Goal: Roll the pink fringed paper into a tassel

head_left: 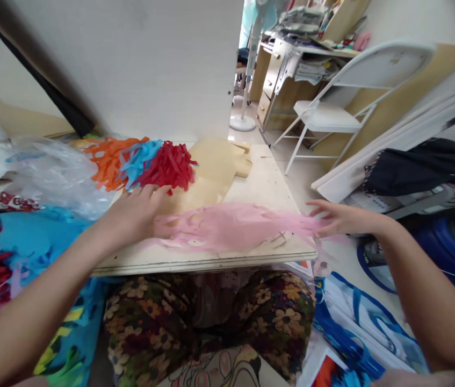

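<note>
A blurred pink cut-paper piece (pixel 231 228) stretches across the front of a small wooden board table (pixel 265 183). My left hand (pixel 138 212) lies on the pink paper's left end, fingers flat and spread on the table. My right hand (pixel 338 217) pinches the paper's right end just past the table's right edge. Behind my left hand lie piles of red (pixel 168 166), light blue (pixel 141 156) and orange (pixel 108 158) paper strips.
Brown paper sheets (pixel 215 161) lie at the table's back. Clear plastic bags (pixel 56 172) and blue paper (pixel 29 236) crowd the left. A white folding chair (pixel 332 115), desk and fan stand behind. Dark fabric and blue bags fill the right floor. A floral cloth (pixel 211 317) covers my lap.
</note>
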Available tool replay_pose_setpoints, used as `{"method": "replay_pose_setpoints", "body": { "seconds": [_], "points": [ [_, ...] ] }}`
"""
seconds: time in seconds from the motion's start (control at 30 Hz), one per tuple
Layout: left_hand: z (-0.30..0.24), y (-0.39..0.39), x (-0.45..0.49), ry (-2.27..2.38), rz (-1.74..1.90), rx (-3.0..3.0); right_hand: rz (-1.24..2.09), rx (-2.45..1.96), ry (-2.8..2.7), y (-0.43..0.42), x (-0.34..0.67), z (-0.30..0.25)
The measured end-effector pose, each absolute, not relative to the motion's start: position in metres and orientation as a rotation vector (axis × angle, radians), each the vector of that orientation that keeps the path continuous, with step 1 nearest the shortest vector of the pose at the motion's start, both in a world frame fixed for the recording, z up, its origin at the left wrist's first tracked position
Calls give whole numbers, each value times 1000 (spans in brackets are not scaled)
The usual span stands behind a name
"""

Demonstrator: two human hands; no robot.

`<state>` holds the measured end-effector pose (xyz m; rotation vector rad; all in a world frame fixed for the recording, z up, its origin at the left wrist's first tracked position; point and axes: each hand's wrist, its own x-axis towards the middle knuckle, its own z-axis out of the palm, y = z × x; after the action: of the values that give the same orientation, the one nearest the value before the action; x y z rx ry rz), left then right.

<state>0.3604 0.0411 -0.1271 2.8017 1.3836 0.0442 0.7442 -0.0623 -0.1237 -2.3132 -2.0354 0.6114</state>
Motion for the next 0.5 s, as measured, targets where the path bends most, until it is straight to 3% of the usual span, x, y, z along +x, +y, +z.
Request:
{"method": "replay_pose_setpoints", "body": {
  "seconds": [0.07, 0.13, 0.23, 0.5],
  "points": [
    [-135, 13, 387, 1464, 254, 2954, 229, -2261, -2069, -73, 718, -116],
    [-151, -13, 417, 1094, 403, 3140, -66, -1988, -2142, -84, 678, -115],
    [-181, -35, 445, 783, 566, 3216, -88, -1617, -2536, -90, 619, -134],
    [-203, -38, 423, 483, 706, 3194, -245, -1540, -2506, -99, 600, -191]
  ]
}}
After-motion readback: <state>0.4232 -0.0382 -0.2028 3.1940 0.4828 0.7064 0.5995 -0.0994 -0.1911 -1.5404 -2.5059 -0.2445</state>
